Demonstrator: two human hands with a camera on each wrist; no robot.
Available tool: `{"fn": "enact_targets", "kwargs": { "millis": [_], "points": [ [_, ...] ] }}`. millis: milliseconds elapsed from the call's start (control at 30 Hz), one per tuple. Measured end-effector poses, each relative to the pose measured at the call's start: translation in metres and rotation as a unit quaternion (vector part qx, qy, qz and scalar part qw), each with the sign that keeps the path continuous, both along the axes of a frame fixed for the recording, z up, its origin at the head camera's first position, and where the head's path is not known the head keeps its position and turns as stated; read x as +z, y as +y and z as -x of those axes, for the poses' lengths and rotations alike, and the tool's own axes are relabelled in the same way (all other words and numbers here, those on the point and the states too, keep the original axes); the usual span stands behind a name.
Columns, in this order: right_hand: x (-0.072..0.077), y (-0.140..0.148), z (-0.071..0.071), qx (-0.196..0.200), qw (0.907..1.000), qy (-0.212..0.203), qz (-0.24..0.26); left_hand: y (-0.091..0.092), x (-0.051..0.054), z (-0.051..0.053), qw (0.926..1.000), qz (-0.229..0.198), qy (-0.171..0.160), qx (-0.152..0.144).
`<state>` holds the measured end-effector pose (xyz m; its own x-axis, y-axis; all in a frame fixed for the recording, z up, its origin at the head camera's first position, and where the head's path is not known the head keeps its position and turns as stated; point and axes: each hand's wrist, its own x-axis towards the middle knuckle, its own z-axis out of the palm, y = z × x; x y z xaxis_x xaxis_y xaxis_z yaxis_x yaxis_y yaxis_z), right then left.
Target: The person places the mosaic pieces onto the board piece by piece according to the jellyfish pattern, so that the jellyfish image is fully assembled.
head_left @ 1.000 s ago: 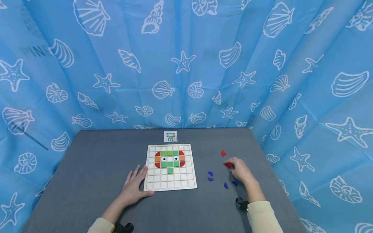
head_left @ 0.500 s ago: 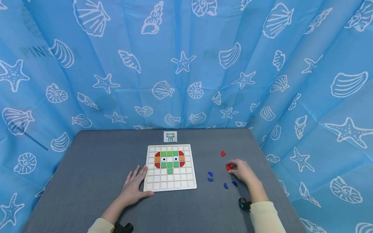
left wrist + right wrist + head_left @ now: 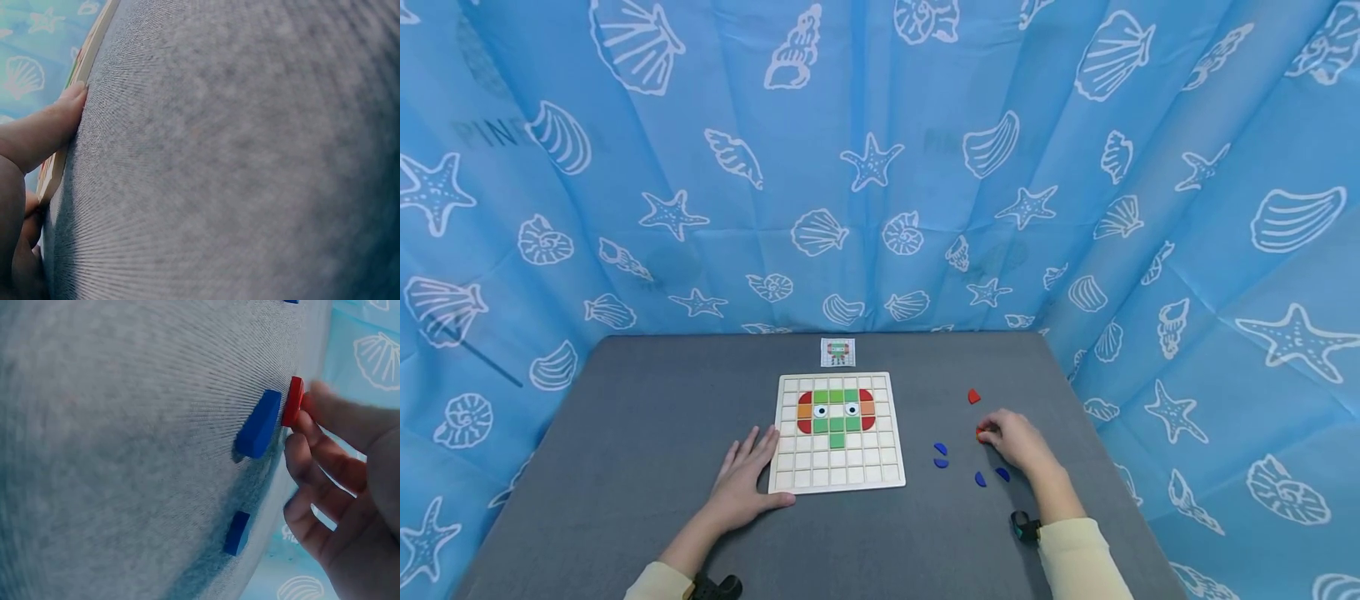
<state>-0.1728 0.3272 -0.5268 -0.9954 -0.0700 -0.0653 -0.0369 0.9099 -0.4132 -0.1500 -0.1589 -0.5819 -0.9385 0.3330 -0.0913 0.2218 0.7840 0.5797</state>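
Note:
In the head view, a pale wooden grid board bears red, orange and green tiles and two eye tiles. My left hand rests at its lower left corner with spread fingers; in the left wrist view the thumb lies against the board's edge. To the right of the board, my right hand pinches a small red game piece between thumb and fingers, low over the table. A second red piece, with one rounded side, lies just beyond that hand.
Several blue half-round pieces lie between the board and my right forearm. A small picture card with a similar figure lies behind the board. The grey table ends at a blue shell-patterned curtain.
My right hand has drawn the pinched red piece slightly nearer to me, and its fingers have shifted on it, so less of it shows. My left hand and the board stay put.

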Motion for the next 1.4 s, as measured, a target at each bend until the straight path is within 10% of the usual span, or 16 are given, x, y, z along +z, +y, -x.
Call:
{"fn": "enact_targets", "kwargs": {
  "millis": [967, 1400],
  "points": [
    [-0.001, -0.008, 0.004, 0.015, 0.999, -0.04, 0.008, 0.001, -0.002, 0.002, 1.0, 0.001, -0.005, 0.0],
    [0.018, -0.037, 0.002, 0.051, 0.9969, 0.054, 0.026, 0.0, 0.0, 0.0, 1.0, -0.006, 0.005, 0.001]
  ]
}}
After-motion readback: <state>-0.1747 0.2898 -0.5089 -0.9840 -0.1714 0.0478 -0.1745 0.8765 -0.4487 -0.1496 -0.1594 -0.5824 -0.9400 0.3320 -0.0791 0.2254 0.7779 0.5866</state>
